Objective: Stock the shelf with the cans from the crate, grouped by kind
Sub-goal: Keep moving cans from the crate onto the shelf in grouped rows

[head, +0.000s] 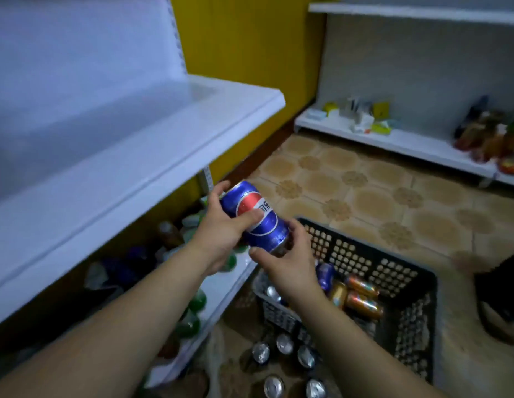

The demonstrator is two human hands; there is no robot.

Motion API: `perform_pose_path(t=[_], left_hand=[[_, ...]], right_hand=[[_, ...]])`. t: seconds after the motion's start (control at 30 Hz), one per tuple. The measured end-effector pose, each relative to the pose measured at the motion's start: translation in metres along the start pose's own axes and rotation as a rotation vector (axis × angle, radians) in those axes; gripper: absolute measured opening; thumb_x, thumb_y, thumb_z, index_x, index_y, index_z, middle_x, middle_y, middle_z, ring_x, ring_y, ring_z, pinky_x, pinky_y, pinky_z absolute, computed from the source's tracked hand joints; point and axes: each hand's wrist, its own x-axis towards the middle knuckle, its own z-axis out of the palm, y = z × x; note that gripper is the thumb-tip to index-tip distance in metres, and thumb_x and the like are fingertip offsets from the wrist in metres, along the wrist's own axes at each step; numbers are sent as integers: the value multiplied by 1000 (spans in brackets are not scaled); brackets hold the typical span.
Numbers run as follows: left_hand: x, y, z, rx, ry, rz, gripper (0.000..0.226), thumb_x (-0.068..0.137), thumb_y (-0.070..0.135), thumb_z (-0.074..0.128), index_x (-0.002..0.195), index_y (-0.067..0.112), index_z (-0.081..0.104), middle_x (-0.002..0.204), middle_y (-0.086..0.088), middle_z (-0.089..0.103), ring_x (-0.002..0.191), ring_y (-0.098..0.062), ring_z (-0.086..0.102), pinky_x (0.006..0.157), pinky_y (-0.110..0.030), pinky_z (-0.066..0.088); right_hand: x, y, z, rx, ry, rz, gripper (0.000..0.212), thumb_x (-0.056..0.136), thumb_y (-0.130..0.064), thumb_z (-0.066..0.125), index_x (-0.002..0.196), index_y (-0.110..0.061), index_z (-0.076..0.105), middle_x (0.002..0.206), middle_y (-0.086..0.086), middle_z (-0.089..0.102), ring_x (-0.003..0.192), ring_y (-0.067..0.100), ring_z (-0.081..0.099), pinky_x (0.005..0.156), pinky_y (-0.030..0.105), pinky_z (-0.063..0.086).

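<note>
Blue can (258, 216) up between both hands, near crate (365, 262) corner, tilted, logo up: likely label check for sorting. Left hand (221, 234) wraps body, thumb on logo; right hand (287, 262) pinches lower end. Shelf (152, 145) just beside, orange cans (362, 294) lie in crate

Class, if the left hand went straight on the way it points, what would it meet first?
The left hand grips the blue can; beyond it the way looks free over the tiled floor to the far low shelf; depth unclear.
</note>
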Motion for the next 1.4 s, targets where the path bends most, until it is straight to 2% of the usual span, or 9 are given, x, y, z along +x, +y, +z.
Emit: perform_pose_path(t=[0.07,0.17,0.33,0.43,0.63,0.77,1.0,1.17,1.4], left_hand=[[-35,39,-30,35,83,116,63,76,-3,72,122,25,39,107,-3,60,86,-17,63,79,-38,54],[-91,97,-78,96,152,271,54,74,-8,70,108,27,48,101,-2,61,81,-14,63,73,-29,55],[-194,165,-174,253,327,433,60,69,-12,72,103,33,51,101,6,59,88,-15,62,77,-34,55],[-255,176,-233,362,447,430,67,67,-6,77,114,33,50,111,5,59,99,-14,61,84,-35,53],[-358,157,-323,476,721,364,68,68,-2,78,120,29,46,107,9,53,90,-3,56,78,-25,49],[-406,150,-369,506,844,309,66,70,-1,78,116,34,45,105,10,53,92,-7,55,83,-31,46],[-457,134,-426,546,931,279,73,71,2,79,127,32,45,120,1,56,105,-17,58,90,-36,49],[-469,129,-466,689,916,274,70,75,6,77,126,38,42,133,-1,48,114,-17,54,97,-37,48],[-474,135,-520,1145,1060,251,71,78,11,75,140,21,43,147,-8,34,133,-25,37,108,-30,31]], right_hand=[[-25,-40,20,-32,-76,-103,67,69,-24,84,118,-36,40,121,-6,42,102,-1,51,79,9,45],[-58,-97,52,-71,-220,-267,69,74,-28,80,131,-27,41,124,-6,42,101,-4,48,78,3,39],[-127,-168,133,-164,-472,-514,80,68,-51,71,137,-24,41,127,-3,53,113,12,55,94,34,49],[-174,-194,178,-195,-673,-596,67,76,-40,75,133,-27,43,123,-8,56,106,7,55,82,20,45],[-257,-208,262,-398,-947,-752,73,77,-42,76,137,-22,41,131,1,57,117,19,55,87,28,44],[-288,-216,305,-747,-981,-897,83,82,-60,62,146,-16,32,146,7,43,130,26,43,104,40,39],[-318,-219,349,-1106,-1024,-1013,79,84,-78,31,143,-26,37,150,6,35,137,30,30,109,58,20],[-323,-216,364,-1155,-1047,-1102,79,84,-79,17,148,-33,22,160,5,14,145,29,12,112,61,11],[-328,-215,368,-1081,-1021,-1106,73,84,-78,19,142,-34,30,160,1,16,145,25,12,113,57,12]])
